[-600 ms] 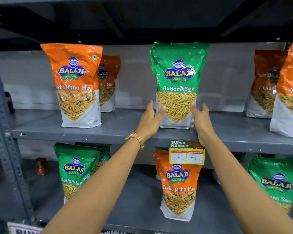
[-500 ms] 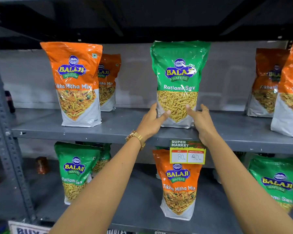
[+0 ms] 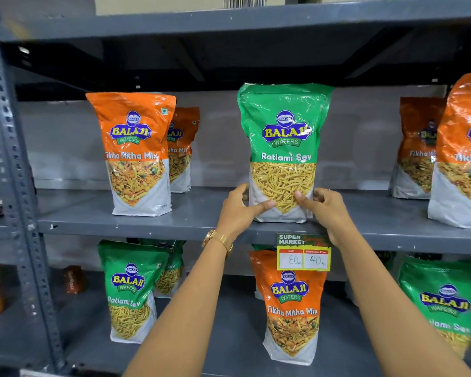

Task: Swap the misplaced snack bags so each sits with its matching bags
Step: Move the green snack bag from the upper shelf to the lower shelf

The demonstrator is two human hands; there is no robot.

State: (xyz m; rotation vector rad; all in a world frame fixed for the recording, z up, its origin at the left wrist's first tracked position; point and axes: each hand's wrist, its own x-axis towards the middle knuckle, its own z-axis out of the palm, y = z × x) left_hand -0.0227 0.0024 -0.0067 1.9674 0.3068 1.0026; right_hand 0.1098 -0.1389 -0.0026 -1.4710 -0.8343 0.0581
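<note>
A green Ratlami Sev bag (image 3: 284, 131) stands upright on the upper shelf (image 3: 147, 225) among orange Tikha Mitha Mix bags (image 3: 135, 148). My left hand (image 3: 239, 206) and my right hand (image 3: 325, 208) clasp its lower corners from both sides, thumbs across the front. On the lower shelf, an orange Tikha Mitha Mix bag (image 3: 291, 308) stands between green Ratlami Sev bags at the left (image 3: 128, 289) and right (image 3: 443, 303).
More orange bags (image 3: 462, 148) stand at the upper shelf's right end. A yellow price tag (image 3: 303, 255) hangs on the shelf edge below my right hand. A perforated grey upright (image 3: 19, 186) frames the left side. A cardboard box (image 3: 188, 4) sits on the top shelf.
Both hands have closed in on the green bag's base, thumbs now pressed across its front. The view has tilted upward, showing the top shelf.
</note>
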